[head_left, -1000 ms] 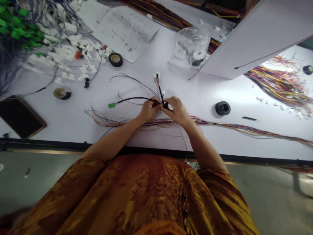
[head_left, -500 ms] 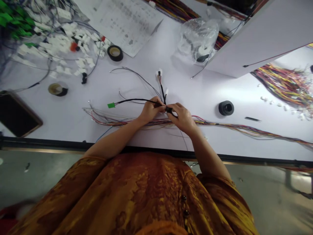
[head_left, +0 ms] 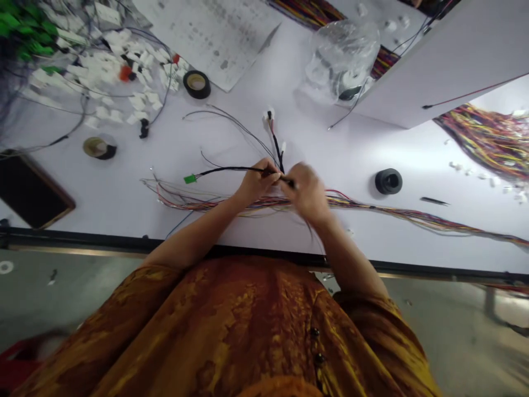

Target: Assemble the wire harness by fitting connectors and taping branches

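My left hand (head_left: pixel 257 183) pinches a black-wrapped wire harness (head_left: pixel 231 168) at the spot where its branches meet. One branch runs left to a green connector (head_left: pixel 190 179); another goes up to white connectors (head_left: pixel 269 116). Loose thin grey wires (head_left: pixel 243 129) fan out from the same joint. Close beside it, my right hand (head_left: pixel 308 193), smeared by motion, is closed on a small roll of black tape (head_left: pixel 290 182), mostly hidden by the fingers. Under both wrists lies a long bundle of coloured wires (head_left: pixel 351 204).
Two tape rolls, one dark (head_left: pixel 196 84) and one tan (head_left: pixel 99 148), lie left near a pile of white connectors (head_left: pixel 140 60) and a phone (head_left: pixel 35 190). A printed sheet (head_left: pixel 215 38), plastic bag (head_left: pixel 345 55), upright white panel (head_left: pixel 446 60) and black cylinder (head_left: pixel 388 181) surround the work.
My right hand has shifted slightly up and right and is now blurred, turning the tape about the harness joint. My left hand keeps its pinch. The whole view has shifted a little.
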`<state>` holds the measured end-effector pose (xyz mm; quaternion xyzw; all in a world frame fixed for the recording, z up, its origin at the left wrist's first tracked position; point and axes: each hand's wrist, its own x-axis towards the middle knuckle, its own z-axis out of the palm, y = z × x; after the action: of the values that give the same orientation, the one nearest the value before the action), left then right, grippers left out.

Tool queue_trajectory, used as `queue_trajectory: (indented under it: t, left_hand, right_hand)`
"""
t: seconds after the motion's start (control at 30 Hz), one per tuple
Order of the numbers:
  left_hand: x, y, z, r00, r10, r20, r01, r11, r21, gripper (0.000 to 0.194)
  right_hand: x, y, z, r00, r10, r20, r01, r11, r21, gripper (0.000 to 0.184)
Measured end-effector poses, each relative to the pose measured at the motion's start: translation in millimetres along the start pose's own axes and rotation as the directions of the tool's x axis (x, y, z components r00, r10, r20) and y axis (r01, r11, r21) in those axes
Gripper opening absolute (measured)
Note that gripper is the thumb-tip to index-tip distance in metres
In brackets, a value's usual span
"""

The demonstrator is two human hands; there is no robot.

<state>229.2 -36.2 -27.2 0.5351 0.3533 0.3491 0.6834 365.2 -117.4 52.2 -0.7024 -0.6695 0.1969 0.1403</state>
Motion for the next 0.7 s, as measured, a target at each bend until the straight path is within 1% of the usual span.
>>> queue_trajectory:
  t: [0.03, 0.07, 0.1, 0.13, 0.17, 0.2, 0.27, 0.33, 0.4, 0.47, 0.53, 0.6, 0.63, 0.7]
  left_hand:
    - [-1.7, 1.0, -2.4, 0.999, -0.014, 0.043, 0.015, 1.000, -0.019, 0.028]
    - [-3.4, 2.3, -5.0, 0.997, -0.023, 0.077, 0.026, 0.999, -0.038, 0.030]
    - [-4.8, 4.0, -7.5, 0.994, -0.026, 0.104, 0.031, 0.998, -0.047, 0.031]
    - [-5.6, 5.9, -10.0, 0.992, -0.017, 0.122, 0.022, 0.999, -0.040, 0.032]
    - [-5.8, 7.9, -12.4, 0.991, 0.001, 0.130, 0.001, 1.000, -0.015, 0.031]
    - [-5.3, 9.8, -14.8, 0.991, 0.027, 0.131, -0.030, 0.999, 0.021, 0.030]
    - [-2.9, 13.1, -19.2, 0.986, 0.117, 0.115, -0.130, 0.985, 0.111, 0.026]
    - [-0.1, 14.5, -22.6, 0.971, 0.220, 0.096, -0.235, 0.954, 0.188, 0.021]
    - [1.8, 14.0, -24.1, 0.955, 0.287, 0.073, -0.296, 0.929, 0.221, 0.019]
    - [2.7, 13.0, -23.5, 0.951, 0.307, 0.043, -0.308, 0.923, 0.232, 0.019]
    - [3.2, 13.3, -21.7, 0.950, 0.311, 0.017, -0.305, 0.915, 0.263, 0.019]
    - [3.8, 15.4, -20.3, 0.955, 0.296, 0.014, -0.285, 0.904, 0.318, 0.019]
    - [4.0, 16.8, -20.0, 0.959, 0.283, 0.013, -0.269, 0.898, 0.347, 0.018]
    - [4.0, 18.9, -20.0, 0.966, 0.257, 0.016, -0.242, 0.883, 0.402, 0.017]
  right_hand:
    - [10.8, 20.4, -5.0, 0.996, 0.063, -0.058, -0.065, 0.997, -0.028, 0.021]
    - [21.6, 40.5, -9.1, 0.983, 0.130, -0.129, -0.138, 0.989, -0.050, 0.023]
    - [31.1, 57.6, -11.7, 0.968, 0.162, -0.194, -0.177, 0.982, -0.064, 0.024]
    - [38.4, 69.9, -12.6, 0.958, 0.139, -0.251, -0.158, 0.986, -0.057, 0.024]
    - [43.2, 76.5, -11.6, 0.958, 0.099, -0.270, -0.109, 0.994, -0.021, 0.023]
    - [45.6, 77.6, -8.9, 0.966, 0.040, -0.254, -0.030, 0.999, 0.043, 0.023]
    - [45.4, 68.1, -0.4, 0.985, -0.088, -0.147, 0.121, 0.964, 0.238, 0.024]
    - [42.5, 53.4, 8.6, 0.984, -0.170, -0.045, 0.173, 0.896, 0.408, 0.023]
    - [40.8, 42.2, 16.0, 0.982, -0.186, -0.026, 0.177, 0.870, 0.461, 0.021]
    - [41.3, 36.1, 23.6, 0.983, -0.177, -0.053, 0.184, 0.899, 0.398, 0.019]
    - [43.0, 32.2, 33.2, 0.984, -0.155, -0.088, 0.172, 0.954, 0.245, 0.018]
    - [44.4, 28.2, 44.0, 0.986, -0.121, -0.114, 0.132, 0.987, 0.089, 0.019]
    - [44.7, 26.2, 48.4, 0.988, -0.101, -0.120, 0.107, 0.993, 0.041, 0.021]
    - [44.8, 23.2, 52.0, 0.988, -0.071, -0.134, 0.076, 0.997, 0.033, 0.025]
